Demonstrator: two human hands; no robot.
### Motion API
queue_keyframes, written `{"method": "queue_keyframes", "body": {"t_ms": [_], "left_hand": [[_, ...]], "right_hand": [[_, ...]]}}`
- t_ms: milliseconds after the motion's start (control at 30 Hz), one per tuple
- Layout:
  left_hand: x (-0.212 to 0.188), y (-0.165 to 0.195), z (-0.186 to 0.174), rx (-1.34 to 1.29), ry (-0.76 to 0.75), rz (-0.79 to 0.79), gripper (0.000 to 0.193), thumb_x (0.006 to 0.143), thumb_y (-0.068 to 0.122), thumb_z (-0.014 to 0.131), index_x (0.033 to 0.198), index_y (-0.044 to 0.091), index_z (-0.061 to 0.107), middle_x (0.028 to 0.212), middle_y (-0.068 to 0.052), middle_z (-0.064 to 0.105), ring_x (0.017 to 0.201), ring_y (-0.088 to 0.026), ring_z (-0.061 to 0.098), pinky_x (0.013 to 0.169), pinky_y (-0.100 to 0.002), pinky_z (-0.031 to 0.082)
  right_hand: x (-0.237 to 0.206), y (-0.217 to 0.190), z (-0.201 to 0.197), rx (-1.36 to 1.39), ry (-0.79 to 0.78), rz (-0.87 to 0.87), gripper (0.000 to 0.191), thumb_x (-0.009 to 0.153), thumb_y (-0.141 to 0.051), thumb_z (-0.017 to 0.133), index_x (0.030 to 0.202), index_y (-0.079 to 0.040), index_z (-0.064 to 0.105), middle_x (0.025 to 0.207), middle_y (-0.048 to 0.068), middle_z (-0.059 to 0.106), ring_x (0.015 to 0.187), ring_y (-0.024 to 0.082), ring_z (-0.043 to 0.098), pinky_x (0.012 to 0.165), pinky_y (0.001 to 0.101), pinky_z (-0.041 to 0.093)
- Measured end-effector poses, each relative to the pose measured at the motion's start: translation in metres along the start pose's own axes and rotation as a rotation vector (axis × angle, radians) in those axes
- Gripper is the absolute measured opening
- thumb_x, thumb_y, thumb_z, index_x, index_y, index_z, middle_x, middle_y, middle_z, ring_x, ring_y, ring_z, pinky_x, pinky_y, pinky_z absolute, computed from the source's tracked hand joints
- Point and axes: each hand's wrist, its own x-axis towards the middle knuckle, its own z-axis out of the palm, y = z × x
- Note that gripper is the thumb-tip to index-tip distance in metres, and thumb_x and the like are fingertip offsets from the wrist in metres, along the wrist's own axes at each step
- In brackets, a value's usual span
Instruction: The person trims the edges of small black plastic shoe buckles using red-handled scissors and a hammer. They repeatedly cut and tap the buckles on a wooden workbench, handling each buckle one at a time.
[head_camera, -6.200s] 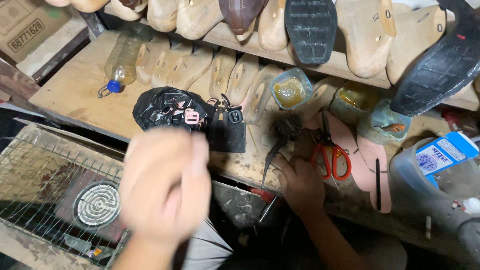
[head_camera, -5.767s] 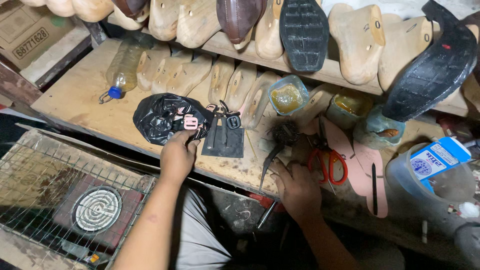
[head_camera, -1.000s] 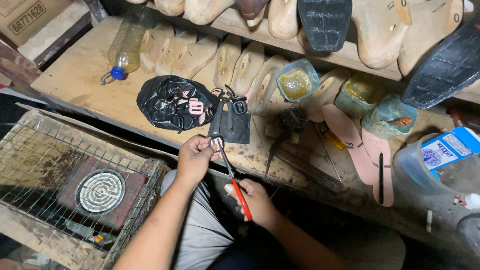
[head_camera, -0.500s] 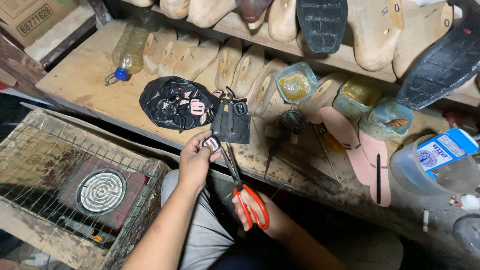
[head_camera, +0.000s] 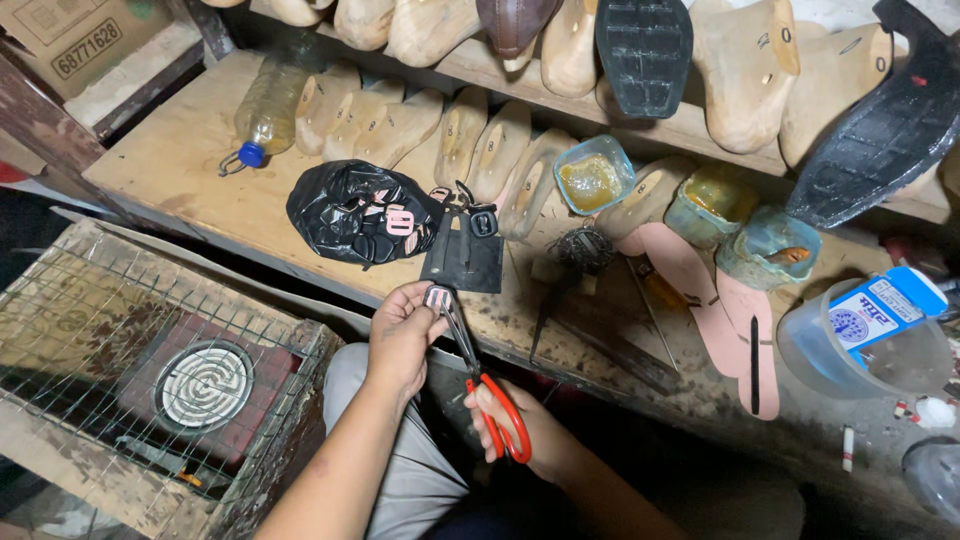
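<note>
Red-handled scissors (head_camera: 487, 390), gripped by right hand (head_camera: 520, 432), now meet the left hand's (head_camera: 402, 335) pinched buckle (head_camera: 438, 296).

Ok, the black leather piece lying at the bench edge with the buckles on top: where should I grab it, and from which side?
Take the black leather piece by its near bottom edge, coming from the person's side of the wooden bench. That edge lies flat and free at the bench lip, while buckles crowd the far end and a black plastic bag sits close on one side.

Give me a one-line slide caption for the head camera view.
Left hand pinches a small pink buckle while right hand works red-handled scissors at it, beside a workbench.
</note>
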Motion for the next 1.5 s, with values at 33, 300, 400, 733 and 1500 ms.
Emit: {"method": "queue_keyframes", "body": {"t_ms": [33,300,400,733,1500], "left_hand": [[0.0,0.0,0.0,-0.01,0.019,-0.019,0.021,0.091,-0.002,0.056,0.11,0.003,0.062,0.094,-0.005,0.073,0.083,-0.013,0.07,0.076,-0.03,0.06],[0.014,-0.015,-0.011,0.137,0.077,0.115,0.012,0.093,-0.002,0.067,0.105,-0.002,0.067,0.086,-0.005,0.071,0.072,-0.01,0.061,0.065,-0.023,0.049],[0.019,-0.019,-0.011,0.178,0.097,0.149,0.013,0.093,0.0,0.068,0.106,-0.003,0.068,0.086,-0.006,0.071,0.071,-0.01,0.063,0.065,-0.023,0.051],[0.015,-0.017,-0.009,0.214,0.089,0.165,0.016,0.093,0.002,0.068,0.107,-0.005,0.068,0.091,-0.008,0.074,0.076,-0.01,0.067,0.07,-0.023,0.055],[0.024,-0.013,-0.004,0.261,0.093,0.117,0.019,0.093,0.001,0.067,0.108,-0.01,0.07,0.093,-0.009,0.074,0.072,-0.009,0.064,0.065,-0.022,0.052]], "right_hand": [[0.0,0.0,-0.001,-0.019,-0.003,-0.011,0.038,0.099,-0.04,0.059,0.112,-0.005,0.063,0.084,0.003,0.058,0.067,0.011,0.06,0.054,0.0276,0.054],[0.002,-0.008,-0.005,-0.122,0.083,0.055,0.037,0.097,-0.043,0.062,0.106,-0.007,0.064,0.082,0.001,0.059,0.064,0.009,0.059,0.052,0.0252,0.052],[0.004,-0.01,-0.005,-0.164,0.109,0.082,0.034,0.096,-0.044,0.064,0.102,-0.01,0.062,0.08,-0.001,0.059,0.063,0.008,0.058,0.052,0.0249,0.052],[0.003,-0.015,-0.004,-0.325,0.153,0.124,0.038,0.093,-0.05,0.065,0.093,-0.012,0.061,0.073,-0.003,0.057,0.06,0.007,0.057,0.051,0.0244,0.051],[0.019,-0.021,0.006,-0.304,0.325,0.108,0.042,0.086,-0.045,0.074,0.097,-0.005,0.072,0.069,-0.001,0.058,0.05,0.008,0.055,0.043,0.0251,0.047]]}}
